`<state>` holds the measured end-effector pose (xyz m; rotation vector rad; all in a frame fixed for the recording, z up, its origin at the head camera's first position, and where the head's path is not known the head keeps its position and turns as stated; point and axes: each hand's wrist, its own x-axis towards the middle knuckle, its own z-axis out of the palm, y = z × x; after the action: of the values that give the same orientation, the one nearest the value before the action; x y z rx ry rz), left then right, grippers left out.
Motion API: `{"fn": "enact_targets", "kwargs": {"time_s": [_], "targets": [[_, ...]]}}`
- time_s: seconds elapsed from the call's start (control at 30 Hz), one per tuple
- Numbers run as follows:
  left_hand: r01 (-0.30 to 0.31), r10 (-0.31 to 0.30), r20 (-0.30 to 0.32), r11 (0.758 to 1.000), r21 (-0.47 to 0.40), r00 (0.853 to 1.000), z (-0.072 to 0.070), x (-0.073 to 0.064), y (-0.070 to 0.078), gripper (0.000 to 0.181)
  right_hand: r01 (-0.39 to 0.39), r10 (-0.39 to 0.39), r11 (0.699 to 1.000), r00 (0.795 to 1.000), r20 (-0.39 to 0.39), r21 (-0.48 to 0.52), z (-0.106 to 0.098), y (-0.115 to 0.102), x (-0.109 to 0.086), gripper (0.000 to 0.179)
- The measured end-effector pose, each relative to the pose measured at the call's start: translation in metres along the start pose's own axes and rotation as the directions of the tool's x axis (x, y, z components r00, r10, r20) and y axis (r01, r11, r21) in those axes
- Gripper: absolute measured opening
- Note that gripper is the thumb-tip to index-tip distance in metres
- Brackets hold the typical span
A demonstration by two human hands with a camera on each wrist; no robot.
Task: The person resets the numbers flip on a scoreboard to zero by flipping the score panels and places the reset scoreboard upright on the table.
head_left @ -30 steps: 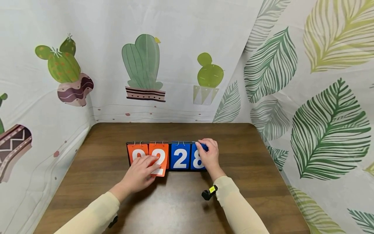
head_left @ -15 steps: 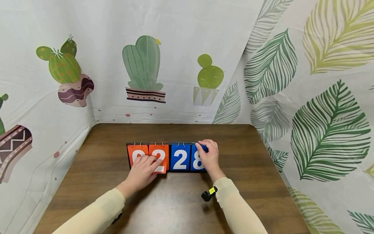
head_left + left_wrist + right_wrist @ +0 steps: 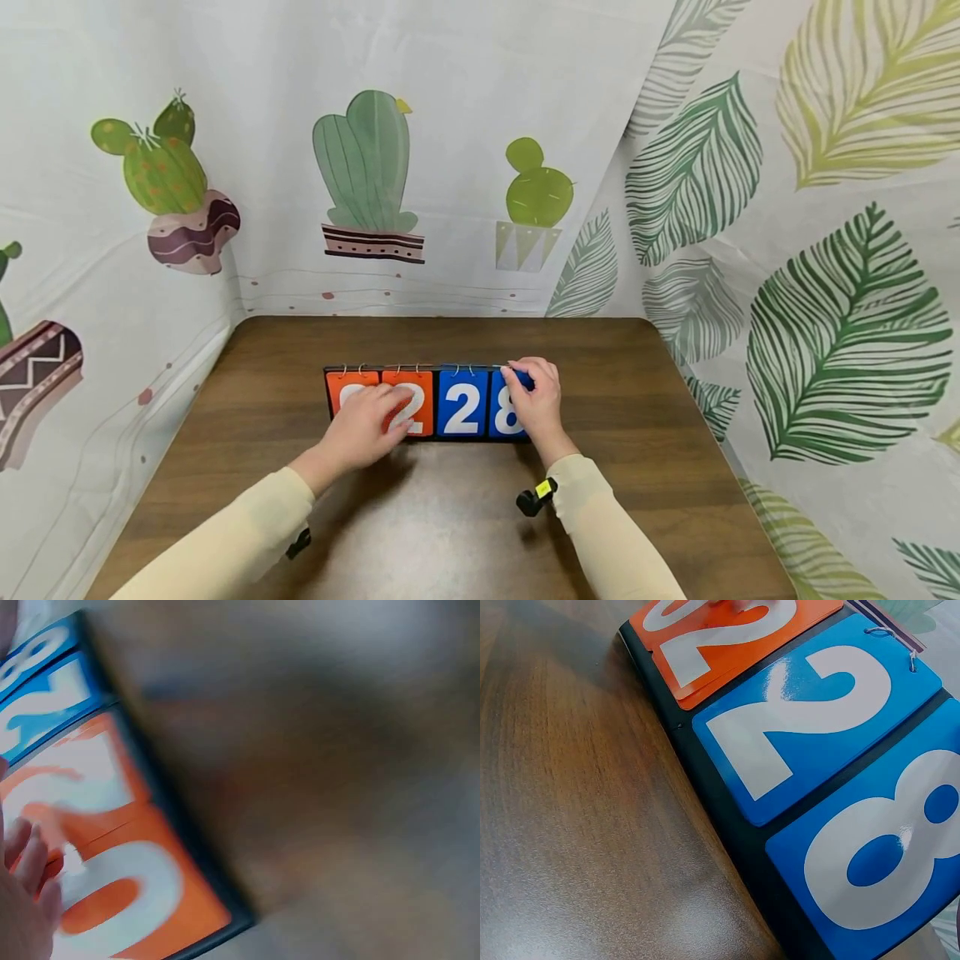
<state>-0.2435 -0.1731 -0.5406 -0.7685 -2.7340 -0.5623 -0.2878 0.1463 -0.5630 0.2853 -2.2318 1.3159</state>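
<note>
A flip scoreboard (image 3: pixel 436 405) with a black backing stands tilted on the table, its number cards hung on metal rings. From left to right it reads 0 and 2 on orange, then 2 and 8 on blue. My left hand (image 3: pixel 365 429) lies over the orange cards, its fingers loosely extended across the orange 2 card (image 3: pixel 422 407) and hiding most of the orange 0 card (image 3: pixel 196 896). At the upper right corner, my right hand (image 3: pixel 542 402) grips the scoreboard, thumb in front, partly covering the blue 8 card (image 3: pixel 870 877). The blue 2 card (image 3: pixel 810 712) shows fully.
The brown wooden table (image 3: pixel 465 517) stretches in front of and around the scoreboard. Behind it hangs a white cloth (image 3: pixel 457 100) printed with cacti, and a leaf-patterned cloth (image 3: pixel 690 333) borders the right side. A black wrist camera (image 3: pixel 534 498) sits below the right wrist.
The orange 2 card, its lower edge lifted off the board one second ago, now lies flat against it. My left hand has let go of its lower edge. The right hand stays put.
</note>
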Motion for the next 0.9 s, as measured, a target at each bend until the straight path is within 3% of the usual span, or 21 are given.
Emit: {"fn": "enact_targets", "kwargs": {"time_s": [0.1, 0.17, 0.27, 0.33, 0.43, 0.5, 0.57, 0.7, 0.8, 0.9], "targets": [[0.094, -0.095, 0.006, 0.971, -0.221, 0.995, -0.024, 0.016, 0.001, 0.042, 0.006, -0.006, 1.000, 1.000, -0.007, 0.002, 0.001, 0.000, 0.000, 0.026], [0.151, -0.160, 0.004, 0.923, -0.354, 0.987, -0.041, 0.028, 0.001, 0.038, 0.007, -0.007, 1.000, 1.000, -0.008, -0.002, 0.001, 0.000, 0.000, 0.025], [0.207, -0.233, 0.001, 0.866, -0.455, 0.973, -0.062, 0.047, 0.000, 0.034, 0.008, -0.008, 1.000, 1.000, -0.006, -0.005, 0.000, -0.001, 0.000, 0.025], [0.263, -0.280, 0.036, 0.844, -0.468, 0.959, -0.074, 0.060, 0.001, 0.034, 0.003, -0.003, 1.000, 1.000, -0.002, -0.011, 0.000, -0.001, 0.000, 0.025], [0.339, -0.308, 0.143, 0.854, -0.394, 0.941, -0.080, 0.081, -0.003, 0.041, -0.006, 0.006, 1.000, 1.000, 0.006, -0.011, 0.000, 0.000, 0.001, 0.027], [0.385, -0.315, 0.248, 0.864, -0.324, 0.916, -0.079, 0.094, -0.007, 0.048, -0.009, 0.009, 1.000, 1.000, 0.005, -0.014, 0.000, 0.000, 0.001, 0.027], [0.415, -0.315, 0.364, 0.877, -0.240, 0.877, -0.076, 0.105, -0.011, 0.058, 0.002, -0.002, 1.000, 1.000, -0.001, -0.016, 0.000, 0.000, 0.001, 0.026], [0.450, -0.330, 0.567, 0.889, -0.083, 0.755, -0.073, 0.122, -0.013, 0.080, 0.053, -0.054, 0.999, 0.998, -0.032, -0.011, 0.001, 0.001, 0.001, 0.023], [0.480, -0.364, 0.661, 0.877, 0.006, 0.657, -0.071, 0.134, -0.013, 0.089, 0.080, -0.080, 0.997, 0.995, -0.053, -0.001, 0.002, 0.002, 0.002, 0.020], [0.513, -0.393, 0.714, 0.856, 0.055, 0.579, -0.067, 0.146, -0.012, 0.084, 0.084, -0.083, 0.997, 0.995, -0.060, 0.001, 0.003, 0.004, 0.002, 0.019]]}}
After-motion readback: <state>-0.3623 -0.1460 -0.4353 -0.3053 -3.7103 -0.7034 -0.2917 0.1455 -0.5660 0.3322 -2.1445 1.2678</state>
